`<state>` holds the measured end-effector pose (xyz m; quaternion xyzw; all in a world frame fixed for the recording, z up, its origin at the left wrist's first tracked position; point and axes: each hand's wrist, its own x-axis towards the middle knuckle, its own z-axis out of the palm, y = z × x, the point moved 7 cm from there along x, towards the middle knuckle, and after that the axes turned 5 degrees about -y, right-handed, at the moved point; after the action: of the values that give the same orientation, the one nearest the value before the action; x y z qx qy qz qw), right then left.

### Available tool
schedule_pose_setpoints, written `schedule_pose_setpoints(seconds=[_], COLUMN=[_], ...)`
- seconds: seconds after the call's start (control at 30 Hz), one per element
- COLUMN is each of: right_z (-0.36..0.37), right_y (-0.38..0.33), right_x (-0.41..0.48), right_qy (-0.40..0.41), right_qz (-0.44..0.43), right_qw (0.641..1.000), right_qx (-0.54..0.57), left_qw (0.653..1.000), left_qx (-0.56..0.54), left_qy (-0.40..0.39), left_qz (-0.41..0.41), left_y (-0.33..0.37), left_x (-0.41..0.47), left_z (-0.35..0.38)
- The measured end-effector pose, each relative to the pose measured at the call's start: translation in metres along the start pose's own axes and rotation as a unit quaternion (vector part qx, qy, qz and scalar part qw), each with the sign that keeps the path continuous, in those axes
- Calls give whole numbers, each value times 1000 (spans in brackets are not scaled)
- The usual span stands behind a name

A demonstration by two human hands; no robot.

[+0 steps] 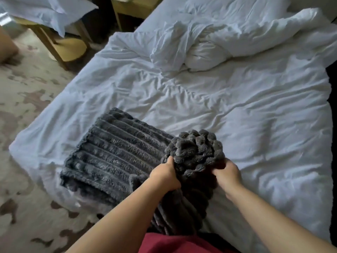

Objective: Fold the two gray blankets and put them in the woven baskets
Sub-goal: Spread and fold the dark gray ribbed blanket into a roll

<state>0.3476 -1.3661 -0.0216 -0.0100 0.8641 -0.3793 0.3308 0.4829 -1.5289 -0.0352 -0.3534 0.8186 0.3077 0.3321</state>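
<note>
white wrinkled bed sheet (237,115), spread over the whole mattress. bunched white duvet (228,33) heaped at the far end of the bed, well apart from the work area. light wooden side table (60,44) on the floor left of the bed, with white pillows (45,10) piled on top, one corner hanging over its edge. beige carpet with brown blotches (27,106) along the left side. dark red garment (173,243) at the bottom edge, on the person's body.

folded dark gray ribbed plush blanket (113,154) lying flat on the near left corner of the bed, ribs running diagonally, near edge close to the mattress edge. second dark gray ribbed plush blanket (195,154) not folded, gathered into a thick bunch just right of the folded one and touching it, upper end raised off the sheet, lower part trailing down toward the person.

left hand (164,177) clenched on the bunch's left side, fingers curled into the pile, thumb pressed against the fabric. right hand (228,175) grasping the right side of the same bunch, fingertips hidden in a fold, back of hand upward. both forearms bare, reaching forward from the bottom edge and converging on the bunch.
</note>
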Motion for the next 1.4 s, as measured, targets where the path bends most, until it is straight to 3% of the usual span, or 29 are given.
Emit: schedule_pose_setpoints(seconds=[0.07, 0.17, 0.23, 0.27, 0.33, 0.37, 0.43, 0.5, 0.57, 0.63, 0.77, 0.87, 0.97, 1.07, 1.13, 1.2, 1.23, 1.27, 1.33, 1.4], right_z=[-20, -19, -2, 9, 32, 43, 65, 79, 89, 97, 105, 97, 82, 74, 79, 88, 96, 106, 126, 144], right_y=[-5, -22, -33, -38, -48, -52, -59, -62, -61, -59, -54, -48, -46, -51, -63, -88, -104, -118, -127, -112], right_x=[25, 52, 55, 55, 55, 55, 54, 56, 61, 61, 56, 55, 58, 58, 55, 44, 33, 18, -13, -32], right_qy=[-13, -103, -193, -242, -307, -320, -308, -250, -183, -146, -117, -97, -73, -72, -75, -76, -89, -115, -203, -313], right_qz=[-43, -123, -171, -187, -219, -228, -249, -256, -230, -191, -145, -122, -97, -60, -93, -203, -284, -366, -480, -508], right_qw=[998, 981, 959, 947, 922, 914, 910, 917, 926, 927, 913, 914, 920, 923, 912, 875, 841, 789, 652, 506], right_qx=[-32, -112, -118, -104, -92, -98, -124, -173, -236, -286, -362, -374, -372, -372, -393, -432, -453, -479, -550, -623], left_qw=[999, 997, 994, 978, 912, 881, 855, 882, 925, 946, 967, 973, 956, 944, 950, 956, 961, 965, 969, 972], left_qx=[7, 6, -100, -208, -410, -472, -518, -469, -359, -283, -237, -224, -294, -327, -281, -226, -204, -187, -164, -146], left_qy=[32, 73, 41, 4, -32, -28, -9, 32, 77, 99, 74, 53, 1, 33, 85, 113, 113, 110, 107, 96], left_qz=[-18, -13, 4, 11, 14, 5, -15, -44, -98, -124, -59, -1, 7, -40, -109, -148, -150, -150, -152, -155], left_y=[4, 8, 2, -4, -23, -34, -57, -79, -96, -97, -70, -54, -67, -95, -104, -96, -88, -82, -76, -73], left_x=[-5, -12, -11, -10, -11, -12, -16, -25, -40, -59, -77, -75, -63, -50, -47, -44, -41, -38, -32, -25], left_z=[3, 8, 20, 30, 47, 53, 62, 63, 62, 66, 81, 82, 80, 67, 60, 56, 56, 57, 58, 59])
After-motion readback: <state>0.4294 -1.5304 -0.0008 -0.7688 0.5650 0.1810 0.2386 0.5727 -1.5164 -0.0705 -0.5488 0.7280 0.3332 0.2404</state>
